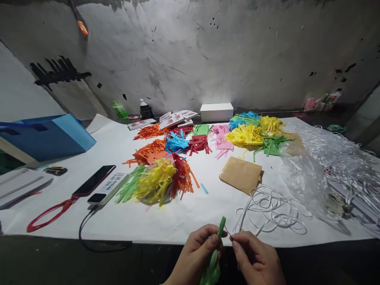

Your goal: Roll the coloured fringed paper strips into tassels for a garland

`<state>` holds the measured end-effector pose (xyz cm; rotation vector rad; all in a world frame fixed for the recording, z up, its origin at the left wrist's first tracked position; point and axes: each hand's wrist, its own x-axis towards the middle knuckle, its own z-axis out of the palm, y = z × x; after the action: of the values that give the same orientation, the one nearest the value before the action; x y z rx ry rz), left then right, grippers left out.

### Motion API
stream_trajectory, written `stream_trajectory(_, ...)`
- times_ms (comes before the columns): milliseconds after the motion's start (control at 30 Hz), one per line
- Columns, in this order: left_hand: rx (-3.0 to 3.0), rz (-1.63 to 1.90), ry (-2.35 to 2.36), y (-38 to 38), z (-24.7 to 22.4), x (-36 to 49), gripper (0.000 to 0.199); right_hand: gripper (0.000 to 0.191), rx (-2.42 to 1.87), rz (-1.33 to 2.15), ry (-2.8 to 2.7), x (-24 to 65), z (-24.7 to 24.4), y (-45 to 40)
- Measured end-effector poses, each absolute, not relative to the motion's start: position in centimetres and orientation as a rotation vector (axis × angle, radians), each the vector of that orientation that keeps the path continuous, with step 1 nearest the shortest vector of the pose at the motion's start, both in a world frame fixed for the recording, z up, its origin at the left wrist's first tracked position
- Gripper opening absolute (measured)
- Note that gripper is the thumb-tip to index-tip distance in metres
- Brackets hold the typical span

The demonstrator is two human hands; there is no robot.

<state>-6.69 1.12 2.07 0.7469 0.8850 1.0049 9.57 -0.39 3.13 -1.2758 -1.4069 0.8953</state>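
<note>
My left hand (199, 246) pinches a green paper tassel (212, 264) near its twisted top, just in front of the table's near edge. The tassel's loop stands up above my thumb and its strips hang down below. Close beside it on the right, my right hand (254, 253) grips a thin dark needle (228, 232) between thumb and forefinger. The needle's far end meets the green loop; whether it passes through I cannot tell. White cord (271, 209) lies in loose coils on the table behind my right hand, one strand running down towards my fingers.
Fringed paper tassels in several colours, such as a yellow bunch (156, 180), spread over the white table covering (184, 217). A brown paper packet (241, 174) lies centre right, near clear plastic wrapping (305, 178). At left are a phone (96, 180), a cabled white device (108, 189) and a blue box (50, 136).
</note>
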Motion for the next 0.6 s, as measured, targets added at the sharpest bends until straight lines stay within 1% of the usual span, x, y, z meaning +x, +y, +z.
stream_trajectory(100, 0.907, 0.994, 0.966, 1.0, 2.7, -7.0, 0.041, 0.035, -1.264, 1.002, -1.442, 10.1, 3.2, -0.2)
stream_trajectory(200, 1.247, 0.933, 1.030, 1.0, 3.5, -7.4, 0.041, 0.040, -1.216, 1.322, -1.367, 10.6, 3.4, 0.0)
stream_trajectory(267, 1.450, 0.844, 1.030, 0.9, 4.1, -7.7, 0.045, 0.049, -1.176, 1.523, -1.219, 10.7, 3.5, 0.1)
stream_trajectory(367, 1.611, 0.761, 1.015, 0.9, 4.6, -8.1, 0.045, 0.073, -1.086, 1.680, -1.086, 10.4, 3.4, -0.1)
stream_trajectory(400, 1.651, 0.749, 1.019, 0.9, 4.6, -8.2, 0.044, 0.074, -1.068, 1.711, -1.091, 10.2, 3.3, -0.2)
stream_trajectory(433, 1.700, 0.734, 1.027, 0.8, 4.5, -8.3, 0.042, 0.070, -1.074, 1.724, -1.119, 10.0, 3.1, -0.2)
stream_trajectory(500, 1.828, 0.702, 1.061, 0.8, 3.8, -8.3, 0.038, 0.055, -1.133, 1.599, -1.248, 9.7, 2.7, -0.2)
stream_trajectory(600, 2.024, 0.609, 1.073, 0.7, 1.6, -7.8, 0.032, 0.039, -1.147, 1.080, -1.458, 9.9, 2.0, 0.5)
